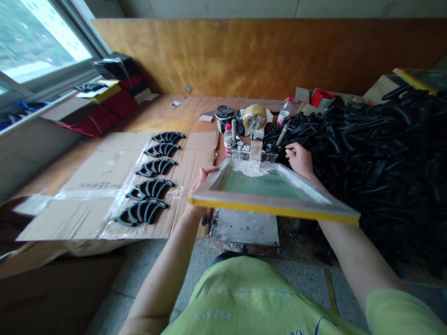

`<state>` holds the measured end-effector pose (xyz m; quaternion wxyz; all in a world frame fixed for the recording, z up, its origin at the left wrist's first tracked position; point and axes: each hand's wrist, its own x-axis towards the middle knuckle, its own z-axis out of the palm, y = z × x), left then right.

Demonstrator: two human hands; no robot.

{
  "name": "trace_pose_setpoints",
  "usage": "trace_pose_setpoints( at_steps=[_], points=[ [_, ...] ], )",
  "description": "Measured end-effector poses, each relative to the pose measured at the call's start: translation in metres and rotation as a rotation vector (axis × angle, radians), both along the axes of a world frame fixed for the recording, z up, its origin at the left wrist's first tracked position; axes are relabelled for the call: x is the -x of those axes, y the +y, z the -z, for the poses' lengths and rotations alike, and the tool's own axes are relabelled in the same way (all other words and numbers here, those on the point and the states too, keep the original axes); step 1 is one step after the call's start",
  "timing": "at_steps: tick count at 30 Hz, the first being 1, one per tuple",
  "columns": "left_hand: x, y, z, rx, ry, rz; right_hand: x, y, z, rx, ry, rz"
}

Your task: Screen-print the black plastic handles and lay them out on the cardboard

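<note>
Our left hand [201, 179] fingers curl over the stiff, light screen frame [275, 200] edge; our right hand [299, 158] fingers spread on pliable black strips [384, 153] beyond.

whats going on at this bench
A person holds a screen-printing frame tilted up over a metal plate. The left hand grips the frame's left edge; the right hand reaches into the big heap of black curved parts. More such parts lie in rows on cardboard.
</note>
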<state>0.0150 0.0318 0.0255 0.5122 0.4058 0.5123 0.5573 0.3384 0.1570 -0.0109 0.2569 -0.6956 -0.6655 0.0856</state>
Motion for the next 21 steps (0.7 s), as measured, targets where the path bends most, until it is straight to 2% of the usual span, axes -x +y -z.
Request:
trace_pose_setpoints(
  at_steps=[2,3,5,7,9,11,12,14,16,17,18,20,21],
  points=[
    [-0.008,0.017,-0.012,-0.064,-0.115,0.005,-0.011,-0.018,0.024,0.084,-0.007,0.104],
    [-0.011,0.024,-0.014,-0.057,-0.158,0.022,-0.01,-0.029,0.038,0.131,-0.027,0.087],
    [-0.019,0.028,-0.008,-0.021,-0.192,-0.014,0.003,-0.052,0.064,0.198,-0.054,-0.097],
    [-0.028,0.018,0.012,0.073,-0.213,-0.029,0.026,-0.076,0.081,0.2,-0.093,-0.297],
    [-0.041,-0.002,0.04,0.285,-0.228,0.093,0.052,-0.098,0.086,0.154,-0.126,-0.357],
    [-0.054,-0.026,0.068,0.507,-0.265,0.265,0.077,-0.121,0.082,0.083,-0.128,-0.357],
    [-0.06,-0.037,0.08,0.575,-0.29,0.306,0.088,-0.133,0.078,0.047,-0.12,-0.4],
    [-0.061,-0.054,0.097,0.623,-0.327,0.271,0.101,-0.152,0.071,0.0,-0.099,-0.589],
    [-0.045,-0.062,0.11,0.624,-0.289,0.168,0.095,-0.164,0.067,0.011,-0.089,-0.716],
    [-0.029,-0.063,0.116,0.626,-0.224,0.103,0.083,-0.166,0.067,0.042,-0.108,-0.672],
    [-0.009,-0.064,0.123,0.631,-0.133,0.042,0.066,-0.167,0.067,0.105,-0.153,-0.551],
    [0.037,-0.065,0.14,0.665,0.124,-0.081,0.02,-0.164,0.073,0.313,-0.301,-0.177],
    [0.06,-0.066,0.15,0.698,0.265,-0.114,-0.004,-0.162,0.077,0.48,-0.379,-0.025]
  ],
)
